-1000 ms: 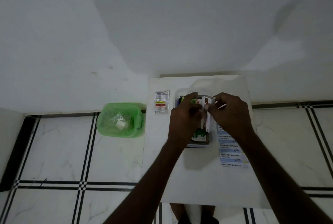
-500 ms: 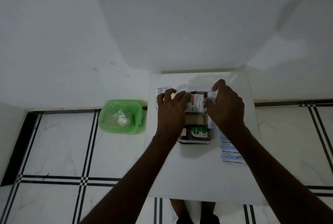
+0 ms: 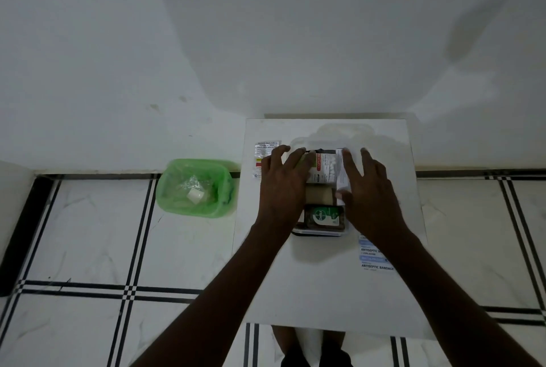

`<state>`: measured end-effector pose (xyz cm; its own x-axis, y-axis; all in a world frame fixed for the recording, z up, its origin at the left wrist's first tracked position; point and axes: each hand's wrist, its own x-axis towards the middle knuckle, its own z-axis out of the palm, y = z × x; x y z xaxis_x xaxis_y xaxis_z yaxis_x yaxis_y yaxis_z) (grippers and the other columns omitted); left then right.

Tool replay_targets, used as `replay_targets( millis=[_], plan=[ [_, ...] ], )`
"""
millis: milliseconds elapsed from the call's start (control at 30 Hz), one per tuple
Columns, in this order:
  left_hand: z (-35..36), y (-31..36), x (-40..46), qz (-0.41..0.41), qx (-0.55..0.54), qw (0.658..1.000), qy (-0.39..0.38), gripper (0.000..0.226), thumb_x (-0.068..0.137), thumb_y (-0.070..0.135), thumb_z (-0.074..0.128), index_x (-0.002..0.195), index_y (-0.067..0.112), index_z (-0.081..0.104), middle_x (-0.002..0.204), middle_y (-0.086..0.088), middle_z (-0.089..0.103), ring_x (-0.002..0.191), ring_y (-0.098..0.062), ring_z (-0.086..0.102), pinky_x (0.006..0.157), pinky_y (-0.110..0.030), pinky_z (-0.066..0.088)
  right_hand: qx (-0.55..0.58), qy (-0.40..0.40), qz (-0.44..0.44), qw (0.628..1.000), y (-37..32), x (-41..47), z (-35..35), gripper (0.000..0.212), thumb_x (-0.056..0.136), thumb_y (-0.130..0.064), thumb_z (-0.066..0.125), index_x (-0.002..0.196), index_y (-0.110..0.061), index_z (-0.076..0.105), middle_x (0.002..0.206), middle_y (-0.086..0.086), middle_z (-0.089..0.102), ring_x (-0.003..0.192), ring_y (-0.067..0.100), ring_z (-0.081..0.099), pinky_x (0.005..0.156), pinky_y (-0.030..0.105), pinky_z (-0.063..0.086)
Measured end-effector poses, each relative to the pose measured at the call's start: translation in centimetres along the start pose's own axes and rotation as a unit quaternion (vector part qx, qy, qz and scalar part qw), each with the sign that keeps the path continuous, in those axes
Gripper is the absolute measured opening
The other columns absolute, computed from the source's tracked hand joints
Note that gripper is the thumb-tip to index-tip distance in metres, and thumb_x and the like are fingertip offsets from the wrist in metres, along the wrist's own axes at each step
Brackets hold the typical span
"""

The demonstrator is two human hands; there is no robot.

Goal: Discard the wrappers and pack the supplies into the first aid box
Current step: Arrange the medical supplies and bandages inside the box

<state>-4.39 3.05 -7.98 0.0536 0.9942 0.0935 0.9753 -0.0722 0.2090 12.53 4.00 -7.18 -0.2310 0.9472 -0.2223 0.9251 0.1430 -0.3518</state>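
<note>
Hands pressing supplies into the first aid box

Supplies are sitting packed in the first aid box (image 3: pixel 320 232) at the middle of the white bench (image 3: pixel 325 292). The left hand (image 3: pixel 283 186) is lying flat over the box's left side, fingers (image 3: pixel 295 157) spread and released, grasping nothing. The right hand (image 3: pixel 369 192) is resting over the right side, its fingers likewise extended, touching a white carton (image 3: pixel 342 171). Between the hands a red-and-white medicine pack (image 3: pixel 322 168), a tan roll (image 3: pixel 319 194) and a green Dettol item (image 3: pixel 323 216) are showing inside the box. Antiseptic bandage strips (image 3: pixel 376 263) are lying on the bench beside the right wrist; a sachet (image 3: pixel 261 151) is lying by the left fingertips. A green-lined bin (image 3: pixel 196 188) holding wrappers (image 3: pixel 193 192) is standing on the floor, left of the bench.
</note>
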Motion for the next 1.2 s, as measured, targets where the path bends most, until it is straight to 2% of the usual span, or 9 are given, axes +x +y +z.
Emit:
replay_targets(
  millis=[133,267,367,467,600,700,833,1033,1200],
  plan=[
    [-0.1,0.2,-0.1,-0.003,-0.011,1.000,0.004,0.051,0.087,0.029,0.033,0.128,0.019,0.062,0.133,-0.002,0.065,0.128,-0.033,0.050,0.099,-0.045,0.043,-0.007,-0.013,0.004,1.000,-0.2,-0.1,0.5,0.094,0.086,-0.029,0.069,0.156,-0.015,0.007,0.160,0.024,0.014,0.145,0.040,0.022,0.109,0.053,0.039],
    [-0.6,-0.6,-0.4,-0.014,-0.067,0.996,0.064,0.043,0.091,0.020,0.050,0.132,0.016,0.060,0.137,-0.005,0.061,0.130,-0.030,0.049,0.103,-0.044,0.042,0.027,0.055,-0.006,0.998,-0.4,-0.4,0.1,0.067,0.093,-0.031,0.057,0.151,-0.010,0.029,0.157,0.022,0.027,0.143,0.038,0.027,0.112,0.052,0.036],
    [-1.1,-2.7,-0.4,-0.096,-0.167,0.974,0.118,0.035,0.089,0.013,0.056,0.123,0.012,0.066,0.122,-0.007,0.069,0.114,-0.028,0.059,0.095,-0.040,0.048,0.049,0.118,-0.039,0.991,-1.6,0.3,-0.6,0.054,0.093,-0.032,0.048,0.140,-0.006,0.044,0.149,0.021,0.041,0.137,0.038,0.038,0.107,0.050,0.041],
    [0.1,-5.9,0.2,-0.206,-0.169,0.963,0.047,0.035,0.089,0.020,0.059,0.123,0.013,0.062,0.114,-0.011,0.067,0.103,-0.032,0.062,0.085,-0.043,0.052,0.044,0.123,-0.061,0.989,-3.8,1.8,-1.4,0.053,0.093,-0.027,0.053,0.140,-0.005,0.045,0.147,0.021,0.043,0.136,0.039,0.039,0.107,0.052,0.040],
    [2.2,-8.1,1.5,-0.272,-0.117,0.953,-0.067,0.055,0.084,0.041,0.070,0.125,0.008,0.054,0.118,-0.016,0.058,0.110,-0.036,0.056,0.083,-0.045,0.050,0.003,0.101,-0.085,0.991,-6.8,3.6,-1.5,0.061,0.092,-0.032,0.054,0.146,-0.008,0.038,0.151,0.019,0.038,0.139,0.037,0.034,0.110,0.050,0.034],
    [3.5,-7.7,2.5,-0.285,-0.099,0.951,-0.065,0.062,0.076,0.040,0.078,0.122,0.008,0.053,0.118,-0.015,0.056,0.108,-0.034,0.057,0.079,-0.044,0.051,-0.033,0.054,-0.103,0.993,-8.0,4.8,-0.7,0.069,0.093,-0.041,0.053,0.150,-0.009,0.031,0.153,0.019,0.036,0.143,0.037,0.030,0.114,0.050,0.028],
    [4.7,-7.7,2.4,-0.330,-0.181,0.926,-0.017,0.060,0.071,0.029,0.085,0.117,0.007,0.053,0.112,-0.015,0.064,0.100,-0.034,0.064,0.076,-0.039,0.049,-0.080,0.035,-0.115,0.989,-8.4,6.2,0.4,0.069,0.089,-0.042,0.057,0.146,-0.009,0.036,0.149,0.019,0.043,0.140,0.039,0.034,0.114,0.054,0.027],
    [2.5,-8.6,0.7,-0.387,-0.358,0.849,0.043,0.024,0.070,0.018,0.084,0.088,0.012,0.070,0.078,-0.005,0.076,0.064,-0.017,0.065,0.063,-0.026,0.047,-0.063,0.025,-0.126,0.990,-8.3,5.9,0.2,0.060,0.089,-0.038,0.057,0.141,-0.010,0.044,0.141,0.015,0.052,0.136,0.037,0.040,0.113,0.053,0.029],
    [-3.5,-6.0,-1.1,-0.338,-0.448,0.823,0.084,0.009,0.079,0.021,0.079,0.085,0.016,0.074,0.072,0.002,0.074,0.060,-0.009,0.062,0.058,-0.027,0.050,0.037,0.103,-0.084,0.991,-5.9,3.1,-1.6,0.048,0.088,-0.023,0.058,0.133,-0.007,0.053,0.131,0.015,0.060,0.127,0.036,0.049,0.106,0.049,0.037]
  ],
)
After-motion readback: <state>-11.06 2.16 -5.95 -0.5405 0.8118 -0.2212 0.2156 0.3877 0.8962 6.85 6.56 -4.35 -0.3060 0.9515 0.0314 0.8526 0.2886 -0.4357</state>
